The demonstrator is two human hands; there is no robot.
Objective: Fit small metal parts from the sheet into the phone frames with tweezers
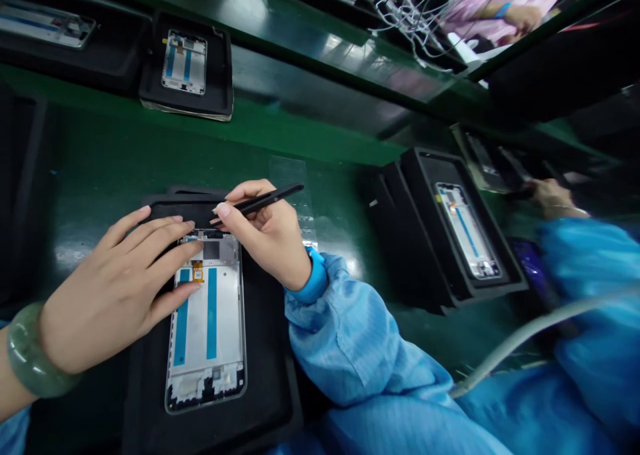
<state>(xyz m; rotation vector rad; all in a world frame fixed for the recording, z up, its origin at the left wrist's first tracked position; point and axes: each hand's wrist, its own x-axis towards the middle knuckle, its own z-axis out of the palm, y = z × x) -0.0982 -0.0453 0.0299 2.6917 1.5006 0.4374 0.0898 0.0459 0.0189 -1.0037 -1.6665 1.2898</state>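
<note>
A phone frame [227, 321] with two blue strips and a small orange flex cable [198, 273] lies in a black tray [267, 381] before me. Over its upper left part spreads my left hand [115, 281], fingers apart and resting on the frame's top end, with a green bangle at the wrist. Black tweezers [270, 198] are pinched in my right hand [270, 238], their tips pointing down at the frame's top edge. The left fingers hide part of that top end.
A black tray [145, 95] with another phone frame [185, 61] stands at the back left. Stacked trays [430, 241] at right carry a further phone frame [469, 231]. Beyond them is a co-worker's hand [553, 198]. White cables [407, 21] lie tangled at the top, near another person's hand [523, 18].
</note>
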